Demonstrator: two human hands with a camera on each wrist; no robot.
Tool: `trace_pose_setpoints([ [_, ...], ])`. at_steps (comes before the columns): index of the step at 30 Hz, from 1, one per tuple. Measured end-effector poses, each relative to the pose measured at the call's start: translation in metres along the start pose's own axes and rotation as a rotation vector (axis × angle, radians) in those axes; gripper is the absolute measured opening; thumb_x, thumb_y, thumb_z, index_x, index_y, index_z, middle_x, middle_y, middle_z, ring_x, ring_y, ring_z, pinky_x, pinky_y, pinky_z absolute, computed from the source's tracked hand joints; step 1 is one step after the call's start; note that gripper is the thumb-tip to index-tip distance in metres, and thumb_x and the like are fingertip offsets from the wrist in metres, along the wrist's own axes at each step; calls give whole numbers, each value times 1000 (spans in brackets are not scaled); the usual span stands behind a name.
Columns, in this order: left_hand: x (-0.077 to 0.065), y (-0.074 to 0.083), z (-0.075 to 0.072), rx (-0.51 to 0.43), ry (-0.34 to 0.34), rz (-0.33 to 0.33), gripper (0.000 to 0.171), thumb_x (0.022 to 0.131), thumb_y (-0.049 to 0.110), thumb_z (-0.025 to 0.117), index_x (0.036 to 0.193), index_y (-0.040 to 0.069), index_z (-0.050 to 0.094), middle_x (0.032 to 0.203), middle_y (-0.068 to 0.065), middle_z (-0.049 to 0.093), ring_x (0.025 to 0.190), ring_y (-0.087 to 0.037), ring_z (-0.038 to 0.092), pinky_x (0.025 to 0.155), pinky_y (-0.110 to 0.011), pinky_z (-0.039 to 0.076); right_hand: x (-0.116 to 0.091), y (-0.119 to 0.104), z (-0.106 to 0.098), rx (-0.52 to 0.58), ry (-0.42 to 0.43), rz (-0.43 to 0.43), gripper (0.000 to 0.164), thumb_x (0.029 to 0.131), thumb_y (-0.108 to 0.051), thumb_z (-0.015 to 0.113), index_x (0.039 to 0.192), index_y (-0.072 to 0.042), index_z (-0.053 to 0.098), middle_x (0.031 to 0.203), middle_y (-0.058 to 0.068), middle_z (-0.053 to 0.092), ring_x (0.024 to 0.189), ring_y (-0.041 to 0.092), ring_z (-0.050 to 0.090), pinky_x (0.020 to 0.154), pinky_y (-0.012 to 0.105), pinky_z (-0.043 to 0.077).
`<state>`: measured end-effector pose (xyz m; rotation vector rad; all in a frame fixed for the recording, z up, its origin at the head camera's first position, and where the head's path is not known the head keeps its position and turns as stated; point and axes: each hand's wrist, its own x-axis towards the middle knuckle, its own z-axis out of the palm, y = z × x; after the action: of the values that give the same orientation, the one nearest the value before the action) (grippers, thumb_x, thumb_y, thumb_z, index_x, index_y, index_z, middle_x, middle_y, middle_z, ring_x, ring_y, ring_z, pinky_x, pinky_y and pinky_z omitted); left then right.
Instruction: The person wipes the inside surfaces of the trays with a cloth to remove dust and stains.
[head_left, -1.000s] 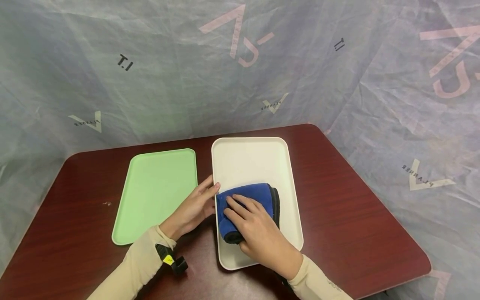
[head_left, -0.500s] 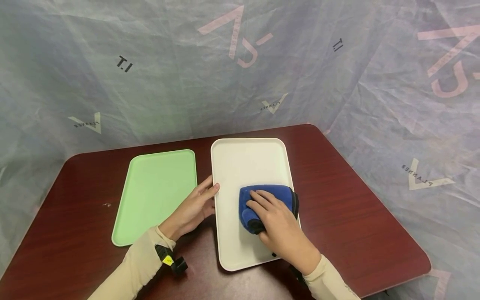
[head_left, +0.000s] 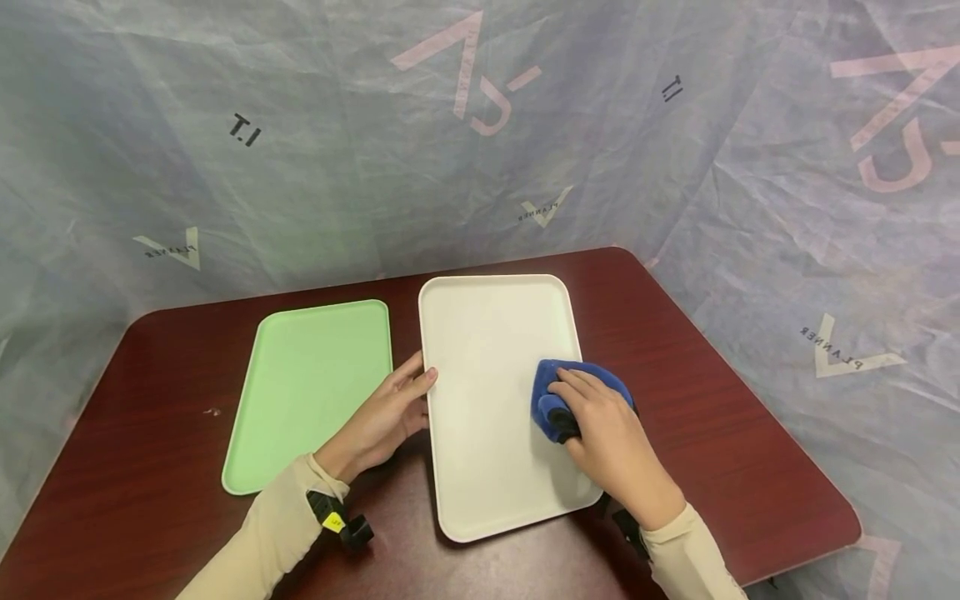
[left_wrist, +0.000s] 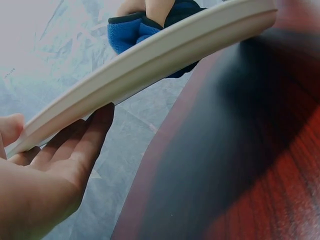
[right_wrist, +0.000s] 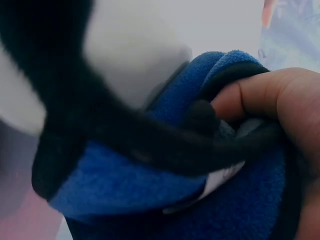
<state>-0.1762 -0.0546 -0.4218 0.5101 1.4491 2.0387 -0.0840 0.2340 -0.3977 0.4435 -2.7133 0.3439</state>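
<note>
My left hand (head_left: 390, 414) grips the left rim of a white tray (head_left: 495, 350), thumb over the edge and fingers beneath. In the left wrist view the tray (left_wrist: 150, 62) is tilted, with its underside above the table over the fingers. A folded blue cloth with black edging (head_left: 551, 387) lies at the tray's right rim and hangs partly past it. My right hand (head_left: 618, 442) holds this cloth from above. Up close in the right wrist view, the thumb presses into the folds of the cloth (right_wrist: 125, 180), where a pale label shows.
A light green tray (head_left: 307, 392) lies to the left on the dark red wooden table (head_left: 675, 467). Grey printed sheeting (head_left: 337, 167) hangs behind the table and along its right side. A black strap device (head_left: 337, 518) sits on the left wrist.
My right hand has slid the blue cloth rightward across the white tray, from near its left rim to past its right rim. The left hand keeps its grip on the tray.
</note>
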Motion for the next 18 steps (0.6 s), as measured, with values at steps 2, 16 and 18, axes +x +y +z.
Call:
trace_pose_setpoints([
  [2, 0, 0, 0, 2, -1, 1, 54, 108, 31, 46, 158, 26, 26, 130, -11, 58, 106, -21, 65, 89, -40, 54, -1, 4, -1, 4, 1, 3, 60, 64, 12, 66, 122, -2, 68, 135, 18, 60, 129, 35, 52, 104, 55, 44],
  [16, 0, 1, -1, -12, 1, 7, 54, 107, 31, 48, 157, 24, 29, 123, -8, 61, 101, -19, 66, 86, -38, 55, -1, 7, 2, 16, 0, -12, 60, 64, 12, 66, 122, -2, 68, 135, 18, 60, 129, 35, 52, 105, 57, 41],
  [18, 0, 1, -2, -17, 1, 4, 54, 107, 31, 49, 156, 22, 29, 123, -8, 61, 101, -18, 66, 86, -38, 55, -2, 7, 2, 23, -11, -13, 60, 63, 12, 66, 122, -2, 68, 134, 18, 61, 129, 35, 53, 105, 56, 42],
])
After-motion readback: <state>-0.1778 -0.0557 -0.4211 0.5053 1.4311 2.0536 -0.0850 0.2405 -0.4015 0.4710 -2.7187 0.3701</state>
